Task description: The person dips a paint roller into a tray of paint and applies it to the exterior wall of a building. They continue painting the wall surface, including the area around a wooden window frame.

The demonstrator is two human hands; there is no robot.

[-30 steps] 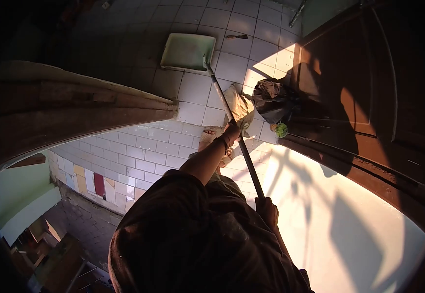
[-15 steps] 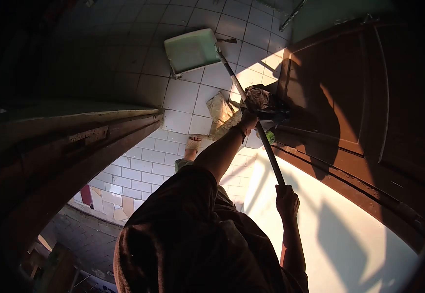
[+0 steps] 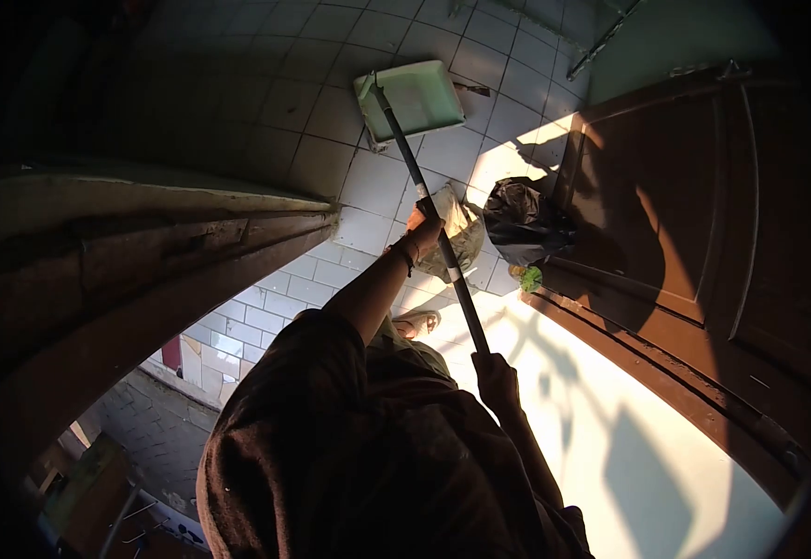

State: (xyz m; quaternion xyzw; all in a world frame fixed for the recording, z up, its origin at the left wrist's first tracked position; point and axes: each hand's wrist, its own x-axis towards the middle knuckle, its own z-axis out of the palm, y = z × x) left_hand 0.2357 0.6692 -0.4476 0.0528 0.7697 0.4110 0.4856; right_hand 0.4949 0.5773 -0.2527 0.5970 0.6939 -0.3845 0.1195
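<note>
My left hand [image 3: 427, 229] is wrapped around the middle of a long dark pole [image 3: 459, 287]. Lower down, my right hand [image 3: 497, 380] grips the same pole near its bottom end. The pole slants up and left to a paint roller head [image 3: 368, 86] at the left end of a pale green paint tray [image 3: 429, 98]. That tray rests on the floor tiles, and a paintbrush [image 3: 473, 89] pokes out by its right side. Below my left hand, a crumpled pale sack [image 3: 461, 244] lies on the floor, partly behind the pole.
A black plastic bag [image 3: 522, 224] slumps against the brown wooden door [image 3: 643, 196] on the right, with a small green clump [image 3: 530, 279] below it. Another wooden door [image 3: 144, 270] edges in from the left. One bare foot in a sandal [image 3: 417, 323] shows beneath me.
The pole's far end has moved from the tray's right side to its left end. Both my hands have shifted left with the pole, and the view has turned slightly.
</note>
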